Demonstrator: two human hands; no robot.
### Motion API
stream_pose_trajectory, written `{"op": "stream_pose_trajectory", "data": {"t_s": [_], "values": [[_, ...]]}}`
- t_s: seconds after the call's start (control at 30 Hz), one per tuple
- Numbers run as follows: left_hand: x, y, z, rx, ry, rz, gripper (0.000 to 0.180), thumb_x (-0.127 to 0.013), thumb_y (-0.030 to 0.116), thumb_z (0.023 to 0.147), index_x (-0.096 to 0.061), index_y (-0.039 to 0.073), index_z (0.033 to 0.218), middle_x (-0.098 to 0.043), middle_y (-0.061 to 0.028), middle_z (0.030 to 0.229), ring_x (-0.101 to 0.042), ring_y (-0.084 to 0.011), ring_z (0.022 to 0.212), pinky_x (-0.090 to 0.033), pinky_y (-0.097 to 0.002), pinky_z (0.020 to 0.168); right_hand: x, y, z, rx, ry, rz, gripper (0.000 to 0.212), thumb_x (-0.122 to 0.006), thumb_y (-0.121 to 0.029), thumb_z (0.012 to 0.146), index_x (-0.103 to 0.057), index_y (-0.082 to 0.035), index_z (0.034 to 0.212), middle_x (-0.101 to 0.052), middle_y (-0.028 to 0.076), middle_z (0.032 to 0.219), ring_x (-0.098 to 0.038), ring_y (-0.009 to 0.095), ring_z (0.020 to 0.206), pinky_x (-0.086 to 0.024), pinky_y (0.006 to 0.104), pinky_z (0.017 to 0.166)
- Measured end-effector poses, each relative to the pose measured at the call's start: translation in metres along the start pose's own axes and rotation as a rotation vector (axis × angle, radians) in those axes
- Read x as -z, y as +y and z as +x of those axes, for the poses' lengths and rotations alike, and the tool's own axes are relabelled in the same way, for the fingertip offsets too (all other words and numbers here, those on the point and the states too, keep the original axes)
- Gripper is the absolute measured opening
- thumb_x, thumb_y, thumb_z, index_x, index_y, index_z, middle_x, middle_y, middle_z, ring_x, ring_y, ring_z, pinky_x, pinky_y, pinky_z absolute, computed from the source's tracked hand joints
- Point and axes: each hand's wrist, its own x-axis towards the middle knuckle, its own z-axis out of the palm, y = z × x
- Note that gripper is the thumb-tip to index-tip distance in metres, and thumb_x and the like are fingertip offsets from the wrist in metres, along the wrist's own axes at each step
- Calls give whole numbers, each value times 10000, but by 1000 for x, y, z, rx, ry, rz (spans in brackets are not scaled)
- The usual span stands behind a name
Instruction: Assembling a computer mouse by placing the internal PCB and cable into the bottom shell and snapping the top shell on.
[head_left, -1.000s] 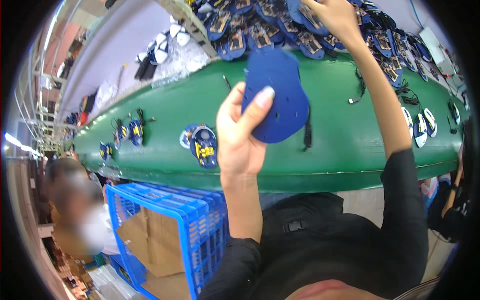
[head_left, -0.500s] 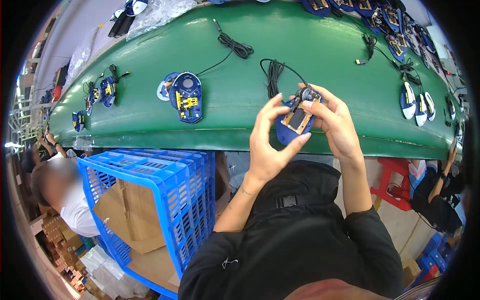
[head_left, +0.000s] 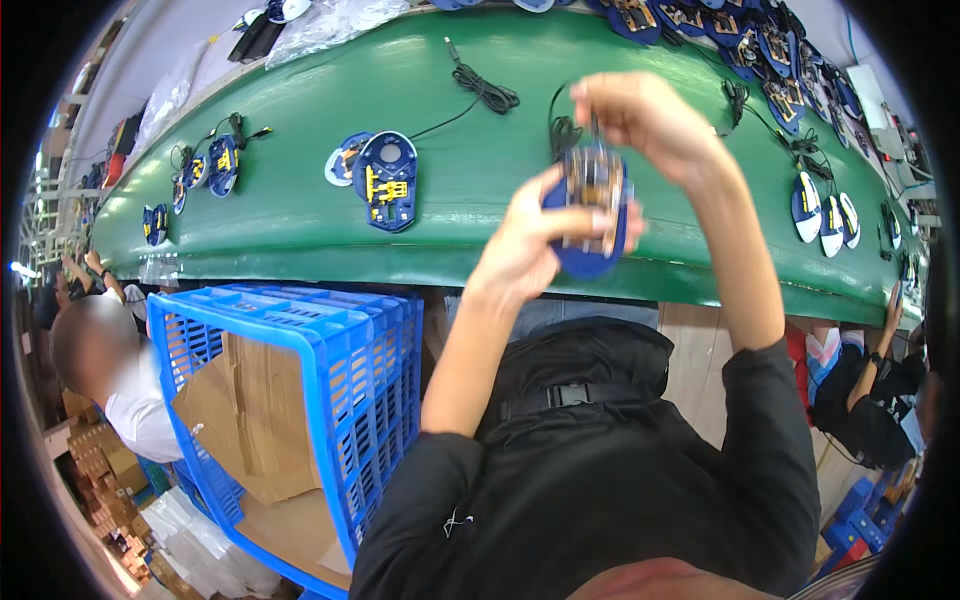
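My left hand (head_left: 520,240) grips an opened computer mouse (head_left: 588,262), its blue shell bearing a circuit board that faces up, with the thumb across the board. The mouse is tilted up above the belt's near edge and smeared by motion. Over its far end, my right hand (head_left: 655,120) has its fingertips pinched around the mouse's black cable. The rest of that cable (head_left: 565,138) lies bundled on the belt just beyond. Left of my hands rests another opened mouse (head_left: 390,190), blue with yellow parts inside, its cable coiled (head_left: 485,92) farther back.
A green belt (head_left: 470,200) runs across in front of me. More mouse parts (head_left: 222,165) sit at the left, mouse shells (head_left: 830,222) at the right, and a heap of mouse assemblies (head_left: 775,45) at the far right. A blue crate (head_left: 330,360) holding cardboard stands at my left; people sit on both sides.
My right hand has left the mouse's side and risen to its far end, onto the cable. My left hand has closed around the mouse, now more upright.
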Motion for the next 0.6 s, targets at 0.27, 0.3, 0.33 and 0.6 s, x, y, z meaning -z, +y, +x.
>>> {"op": "stream_pose_trajectory", "data": {"t_s": [0.27, 0.3, 0.33, 0.6], "values": [[-20, 28, 20, -259, -29, 26, 436, -681, -45, 808, -484, -32, 1196, -663, -227, 1001, -701, -318, 878, -607, -421, 783, 19, -58, 24, 169, 133, 297, 166, -624, -185, 883, -686, -49, 958, -702, 38, 862, -624, 120, 745, -472, 257, 657], [-14, 18, 15, -256, -21, 52, 379, -658, 44, 864, -491, -22, 1197, -663, -220, 1003, -700, -317, 866, -609, -426, 773, 14, -40, 13, 214, 154, 140, 231, -631, -245, 912, -701, -79, 1057, -696, -5, 934, -604, 50, 813, -449, 203, 706], [-7, 7, 11, -173, 4, -86, 338, -613, 129, 910, -499, -14, 1195, -663, -214, 1001, -700, -317, 862, -610, -426, 767, 11, -19, 5, 177, 194, 101, 249, -653, -252, 901, -685, -72, 1070, -700, 1, 954, -611, 45, 827, -455, 205, 715], [25, -42, -13, 32, 259, 3, 490, -362, 408, 1041, -515, -33, 1189, -664, -239, 956, -704, -322, 792, -616, -421, 682, -18, 59, -36, -68, 207, 3, 214, -739, -215, 832, -686, -56, 966, -704, 14, 899, -632, 78, 793, -453, 214, 697]]}}
